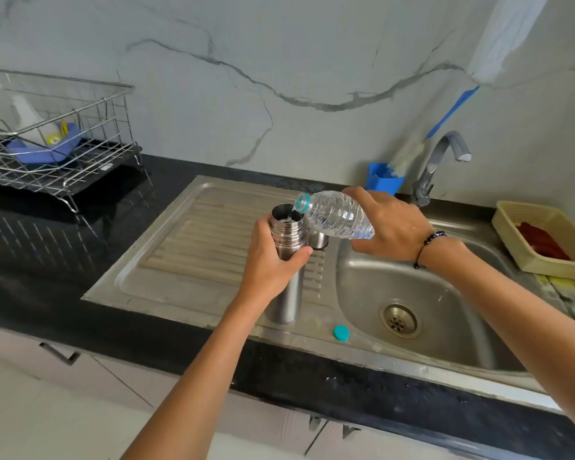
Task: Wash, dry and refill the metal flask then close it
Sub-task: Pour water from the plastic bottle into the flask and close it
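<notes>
A: Where's the metal flask (287,260)?

B: Upright on the draining board, left of the sink basin (362,277). Left hand (273,260) curled round its upper body, thumb across the near side.

A: And the right hand (392,224)?

B: Fingers wrapped round a plastic water bottle (337,215), tipped leftward, its neck right at the flask's open mouth (long axis nearly level, flask's axis vertical). Refill under way, I'd judge.

A: Closure?

B: A metal cup-lid (319,241) sits just behind the flask, nearer the right hand. Teal bottle cap (341,333) lies on the near rim.
</notes>
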### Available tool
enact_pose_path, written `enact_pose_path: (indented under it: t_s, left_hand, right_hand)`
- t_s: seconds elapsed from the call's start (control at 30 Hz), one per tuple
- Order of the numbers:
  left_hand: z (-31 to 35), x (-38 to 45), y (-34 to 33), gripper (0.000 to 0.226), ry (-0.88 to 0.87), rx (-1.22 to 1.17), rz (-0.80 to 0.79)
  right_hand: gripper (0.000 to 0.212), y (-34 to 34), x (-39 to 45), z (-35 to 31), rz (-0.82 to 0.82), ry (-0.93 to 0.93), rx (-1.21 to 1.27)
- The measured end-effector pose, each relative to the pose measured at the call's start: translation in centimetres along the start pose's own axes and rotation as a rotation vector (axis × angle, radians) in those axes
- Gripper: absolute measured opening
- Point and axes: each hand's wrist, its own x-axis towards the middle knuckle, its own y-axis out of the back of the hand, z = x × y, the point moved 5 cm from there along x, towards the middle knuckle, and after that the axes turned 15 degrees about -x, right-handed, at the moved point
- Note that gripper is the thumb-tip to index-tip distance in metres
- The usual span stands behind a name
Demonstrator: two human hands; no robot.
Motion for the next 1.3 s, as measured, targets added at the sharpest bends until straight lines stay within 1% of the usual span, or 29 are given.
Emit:
enact_pose_path:
  t_s: [0.13,0.37,0.53,0.73,0.87,1.0,1.3]
  left_hand:
    - [0.1,0.2,0.0,0.067,0.001,-0.015,-0.006]
    - [0.0,0.2,-0.1,0.07,-0.006,-0.01,-0.007]
    - [0.2,0.3,-0.2,0.071,-0.008,-0.007,-0.011]
    - [0.3,0.5,-0.3,0.07,0.0,-0.015,-0.011]
    - [0.3,0.5,-0.4,0.069,0.002,-0.021,-0.012]
    - [0.4,0.5,-0.4,0.069,-0.005,-0.016,-0.004]
    - [0.3,0.5,-0.4,0.07,-0.004,-0.008,0.007]
  right_hand:
    - [0.076,0.6,0.4,0.3,0.062,0.006,-0.073]
    - [0.081,2.2,1.0,0.6,0.154,0.047,-0.312]
    - [0.09,3.7,1.2,0.7,0.315,0.092,-0.481]
    - [0.075,4.5,1.6,0.2,0.522,0.134,-0.651]
    - [0.057,4.2,1.7,0.5,0.614,0.132,-0.713]
    - [0.055,4.2,1.9,0.6,0.685,0.144,-0.771]
    - [0.05,4.1,2.2,0.7,0.846,0.173,-0.802]
